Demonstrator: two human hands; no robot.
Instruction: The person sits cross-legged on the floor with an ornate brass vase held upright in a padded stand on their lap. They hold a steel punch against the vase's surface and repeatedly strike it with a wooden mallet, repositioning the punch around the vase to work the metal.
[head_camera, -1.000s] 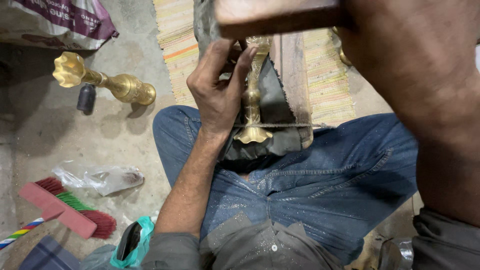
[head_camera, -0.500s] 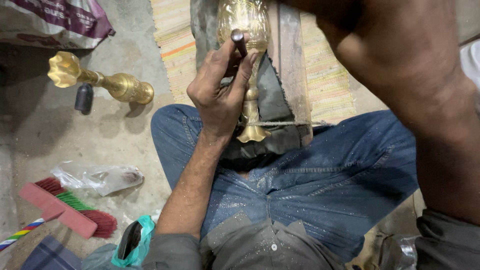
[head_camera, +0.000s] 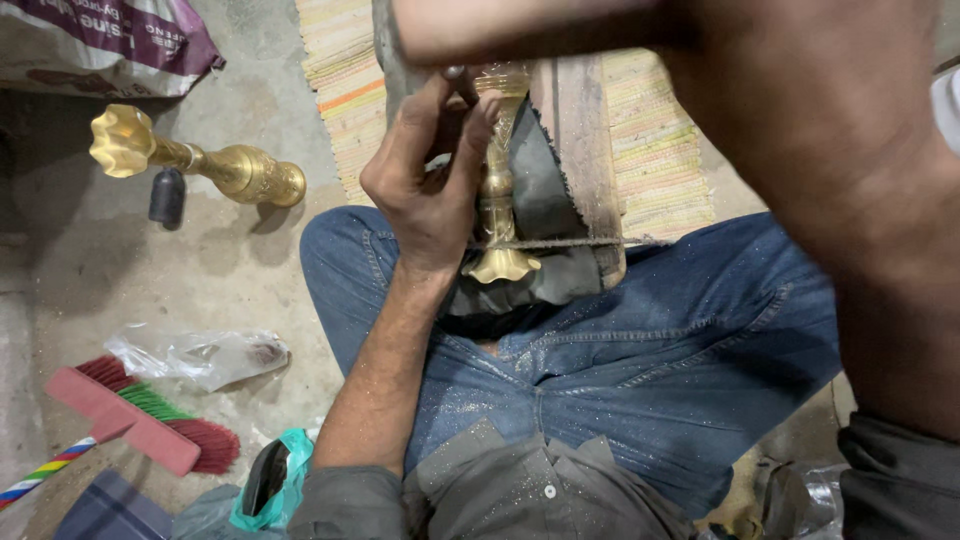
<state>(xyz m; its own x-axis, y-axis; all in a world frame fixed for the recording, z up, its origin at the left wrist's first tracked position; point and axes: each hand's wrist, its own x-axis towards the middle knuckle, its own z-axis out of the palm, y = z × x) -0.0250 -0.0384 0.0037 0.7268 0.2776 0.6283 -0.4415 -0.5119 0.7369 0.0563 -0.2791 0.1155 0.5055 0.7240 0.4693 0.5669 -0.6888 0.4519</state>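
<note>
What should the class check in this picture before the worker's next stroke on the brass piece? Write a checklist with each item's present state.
1. Brass piece lies on the dark cloth over the wooden block: ok.
2. Cord crosses its stem: ok.
3. Left hand holds a small tool against the piece: ok.
4. Right hand's grip: cannot tell, only the raised forearm shows.
5. Second brass piece lies apart on the floor: ok.

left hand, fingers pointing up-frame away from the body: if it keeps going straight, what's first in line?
The left hand pinches a small dark metal punch against the upper part of the slender fluted brass stand. Straight on, its fingertips would probably first meet the blurred right forearm crossing above; depth there is unclear.
</note>
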